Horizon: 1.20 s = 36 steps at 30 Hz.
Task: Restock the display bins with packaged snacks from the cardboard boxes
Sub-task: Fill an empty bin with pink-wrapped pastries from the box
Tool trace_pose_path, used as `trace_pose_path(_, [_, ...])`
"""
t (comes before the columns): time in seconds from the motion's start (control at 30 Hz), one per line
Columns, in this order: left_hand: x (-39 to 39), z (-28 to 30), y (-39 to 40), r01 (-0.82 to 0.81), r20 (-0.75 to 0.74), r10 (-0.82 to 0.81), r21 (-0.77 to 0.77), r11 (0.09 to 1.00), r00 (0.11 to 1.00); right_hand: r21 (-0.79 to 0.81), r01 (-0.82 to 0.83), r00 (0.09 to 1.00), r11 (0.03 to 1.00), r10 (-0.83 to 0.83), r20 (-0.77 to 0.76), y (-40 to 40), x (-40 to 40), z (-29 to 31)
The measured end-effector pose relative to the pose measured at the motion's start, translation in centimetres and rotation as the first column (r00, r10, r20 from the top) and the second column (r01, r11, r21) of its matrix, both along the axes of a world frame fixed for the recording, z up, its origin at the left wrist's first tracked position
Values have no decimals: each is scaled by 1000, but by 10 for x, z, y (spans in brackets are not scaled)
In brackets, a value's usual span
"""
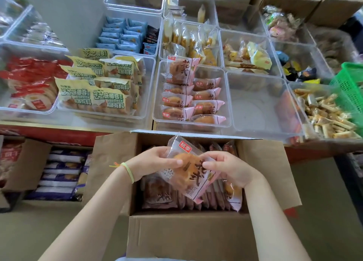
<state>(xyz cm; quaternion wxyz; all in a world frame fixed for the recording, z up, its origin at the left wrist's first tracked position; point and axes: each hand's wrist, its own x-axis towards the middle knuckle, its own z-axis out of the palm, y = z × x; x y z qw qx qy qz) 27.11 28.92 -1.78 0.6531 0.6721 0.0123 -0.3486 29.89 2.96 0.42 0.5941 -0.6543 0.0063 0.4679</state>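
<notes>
Held item: a glossy pink-and-clear plastic packet with a round golden pastry inside [189, 168] — gripped tilted between both hands.
Left hand [155, 162]: closed on the packet's left edge.
Right hand [228, 169]: pinched on its right edge.
Below the hands: an open brown cardboard box [188, 233], packed with upright matching packets.
Beyond the hands: a clear rigid plastic bin [228, 103] — half filled with the same packets.

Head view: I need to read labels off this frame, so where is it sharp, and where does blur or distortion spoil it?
Head view: sharpest mid-frame, where the held pink packet and the yellow-green packets show legible print; far bins along the top edge are soft; wide-angle bending curves the shelf edge and splays the cardboard box; lighting is even, with mild glare on clear bin walls.
</notes>
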Motion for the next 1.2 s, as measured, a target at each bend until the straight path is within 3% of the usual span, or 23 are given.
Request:
trace_pose_path(0.1, [10,27,-5,23,48,-15,-170,985,999,47,57,992,997,-62,109,-2,12,20])
trace_pose_path(0.23, [33,49,-9,-184,166,231,-259,948,959,151,205,950,967,-234,206,-4,30,44])
trace_pose_path(0.3, [46,55,-12,-247,201,305,-268,931,931,153,185,932,971,-223,287,1,41,55])
trace_pose_path(0.47, [96,56,-22,-353,258,396,-198,915,881,99,303,864,948,-317,391,15,88,60])
trace_pose_path(0.6, [149,40,-25,-552,254,528,27,833,810,63,528,746,847,-498,441,13,162,32])
trace_pose_path(0.67, [171,18,-27,-485,305,406,258,836,862,-30,645,657,763,-535,531,9,203,6])
trace_pose_path(0.73, [185,-2,-34,-298,323,149,481,824,935,-115,717,605,687,-532,593,6,236,-17])
trace_pose_path(0.8, [191,-16,-43,-64,261,-137,637,769,955,-183,725,619,664,-511,597,6,263,-34])
trace_pose_path(0.87, [193,-25,-51,97,193,-323,707,700,926,-260,682,680,684,-460,571,9,288,-47])
trace_pose_path(0.97, [198,-40,-52,114,183,-340,711,694,923,-348,590,770,728,-380,512,16,316,-66])
trace_pose_path(1.07, [200,-51,-49,60,234,-294,682,729,927,-439,541,801,717,-281,528,22,331,-73])
trace_pose_path(1.13, [199,-53,-48,49,271,-307,672,739,912,-472,574,768,669,-241,593,26,338,-75])
trace_pose_path(1.2, [198,-55,-47,47,288,-313,662,748,905,-433,671,677,603,-259,689,32,342,-72])
